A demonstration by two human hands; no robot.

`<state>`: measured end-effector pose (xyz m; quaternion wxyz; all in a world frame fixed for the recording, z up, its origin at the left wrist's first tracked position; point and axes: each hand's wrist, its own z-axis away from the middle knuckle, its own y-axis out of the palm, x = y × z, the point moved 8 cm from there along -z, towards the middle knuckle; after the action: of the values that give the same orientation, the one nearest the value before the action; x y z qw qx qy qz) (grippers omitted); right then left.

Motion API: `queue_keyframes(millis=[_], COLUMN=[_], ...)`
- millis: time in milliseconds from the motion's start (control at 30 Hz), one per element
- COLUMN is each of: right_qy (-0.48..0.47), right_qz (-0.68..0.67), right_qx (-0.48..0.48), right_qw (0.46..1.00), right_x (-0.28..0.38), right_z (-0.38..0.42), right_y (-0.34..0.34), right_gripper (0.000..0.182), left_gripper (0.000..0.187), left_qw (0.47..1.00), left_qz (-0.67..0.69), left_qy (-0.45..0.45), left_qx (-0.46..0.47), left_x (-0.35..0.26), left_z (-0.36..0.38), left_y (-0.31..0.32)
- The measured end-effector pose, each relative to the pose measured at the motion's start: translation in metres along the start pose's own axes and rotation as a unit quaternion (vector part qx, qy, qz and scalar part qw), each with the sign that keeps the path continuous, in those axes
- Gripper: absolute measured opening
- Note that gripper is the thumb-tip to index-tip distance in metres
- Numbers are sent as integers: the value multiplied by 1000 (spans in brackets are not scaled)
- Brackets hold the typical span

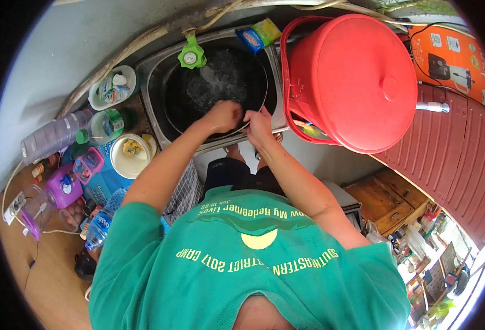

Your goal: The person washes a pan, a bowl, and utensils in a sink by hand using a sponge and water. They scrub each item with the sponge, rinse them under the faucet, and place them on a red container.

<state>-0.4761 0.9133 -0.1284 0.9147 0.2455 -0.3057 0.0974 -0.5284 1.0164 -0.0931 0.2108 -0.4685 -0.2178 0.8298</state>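
Observation:
A wide black pan (179, 107) lies in the metal sink (154, 104), and water pours into it below the green-handled tap (191, 53). My left hand (226, 116) is inside the pan near its close edge, fingers curled into a fist; whatever they hold is hidden. At the pan's near right rim, my right hand (259, 125) grips the edge with the thumb pointing inward. A yellow and blue packet (259, 36) rests on the sink's far right corner.
Right of the sink stands a large red lidded bucket (358, 82). Plastic bottles (102, 126), a white tub (129, 156) and a purple container (64, 186) crowd the left side. An orange box (454, 63) is at the far right.

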Motion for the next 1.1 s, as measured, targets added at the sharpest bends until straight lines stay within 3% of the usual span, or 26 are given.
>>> queue_keyframes(millis=[67, 133, 200, 233, 267, 333, 400, 467, 500, 567, 600, 667, 700, 733, 767, 800, 867, 933, 1000, 1067, 1100], right_qy=[42, 46, 51, 47, 43, 48, 52, 41, 42, 20, 18, 72, 69, 81, 94, 94, 75, 54, 96, 141, 183], right_qz=[-12, -21, -27, -14, -2, -18, -35, -12, -14, -5, -5, -23, -20, -2, 17, 30, 49, 61, 59, 59, 65], right_qx=[-14, -18, -27, -37, -46, -40, -28, -33, -30, 45, 50, -9, -12, 4, 21, 9, 3, 9, 1, 14, 24], right_qw=[999, 999, 998, 998, 998, 998, 998, 999, 999, 999, 999, 997, 997, 997, 995, 995, 996, 997, 994, 988, 981], right_x=[-4, -2, 0, 2, 4, 15, 20, 12, 4, -5, 0, 4, 5, 4, 4, 10, 18, 36, 53, 44, 39], right_z=[9, 16, 16, 14, 15, 23, 22, 12, 9, -2, 2, 20, 20, 20, 20, 23, 22, 23, 36, 16, 8], right_y=[2, 2, -5, -11, -16, -11, -5, -8, -14, -10, -2, 1, -4, -8, -12, -14, -17, -5, 12, 8, 8], right_gripper=[46, 45, 45, 45, 46, 48, 49, 51, 51, 49, 49, 48, 48, 48, 48, 43, 41, 39, 32, 29, 26], left_gripper=[26, 34, 33, 31, 36, 29, 24, 23, 22, 11, 22, 34, 46, 36, 32, 29, 31, 26, 33, 45, 48], left_qw=[997, 965, 923, 904, 931, 920, 937, 963, 973, 995, 986, 950, 958, 927, 933, 915, 921, 908, 976, 999, 997], left_qz=[49, -72, -196, -280, -282, -293, -282, -210, -199, 65, 106, 69, -33, -154, -205, -241, -269, -367, -154, 18, 75], left_qy=[44, 149, 128, 72, -9, -150, -197, -160, -42, 79, 115, 188, 110, 79, 2, -29, -187, -129, -105, -31, -24], left_qx=[-36, -205, -306, -314, -230, -215, -52, 48, 114, -7, -54, -241, -262, -333, -297, -321, -213, -158, 110, 14, 20], left_x=[1, 10, 51, 58, 71, 115, 110, 79, 72, -8, -23, -17, -3, 19, 38, 60, 74, 96, 87, 34, 11], left_z=[-30, -62, -71, -61, -57, -40, -10, 10, -3, -7, -20, -48, -59, -65, -67, -61, -31, 1, 36, 84, 105], left_y=[-3, -20, -30, -44, -57, -56, -36, -3, 37, 13, 4, -19, -28, -35, -48, -56, -75, -56, -39, -50, -49])
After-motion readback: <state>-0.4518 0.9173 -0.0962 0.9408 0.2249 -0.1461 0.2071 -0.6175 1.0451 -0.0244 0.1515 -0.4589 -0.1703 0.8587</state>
